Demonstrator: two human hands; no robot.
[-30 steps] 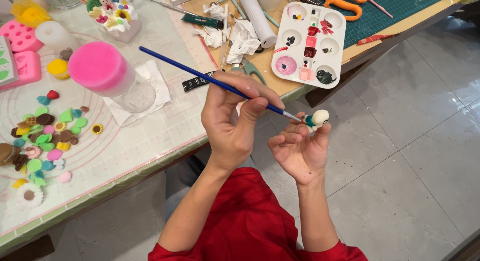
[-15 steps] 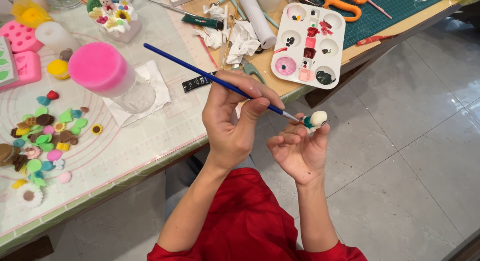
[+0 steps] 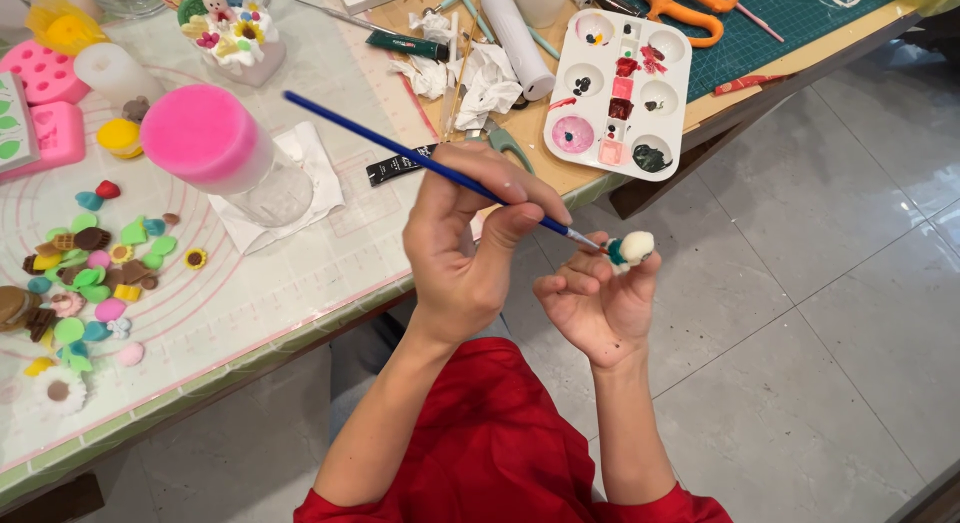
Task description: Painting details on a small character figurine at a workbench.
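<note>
A: Here we are over the edge of the worktop [image 3: 300,313], and the left hand [image 3: 470,253] has a blue paintbrush [image 3: 430,168] pinched between thumb and fingers, grip closed snug around the handle near the metal collar.

B: And the right hand [image 3: 595,303] sits palm up, fingertips closed lightly on a small white figure [image 3: 630,249] with a dab of green on it. It's off the worktop entirely, held in the air above the tiled floor [image 3: 800,333].

A: Which way is that brush lying?

B: Long axis runs on a slant: handle end up and to the left over the worktop, bristle end down and to the right, tip touching the little figure's left side. The figure is too small to give a clear axis, though it sits up on the fingertips.

A: What could go wrong, in your view?

B: The hold on the figure looks light. A firm push from the brush could roll or flick it off the fingers, and there's only floor beneath. Squeezing harder might dent it or smudge the wet colour.

A: And that long handle?

B: It points back towards the pink-lidded jar [image 3: 225,153] and the paint palette [image 3: 620,88] is near. A wide swing could clip something there.
</note>
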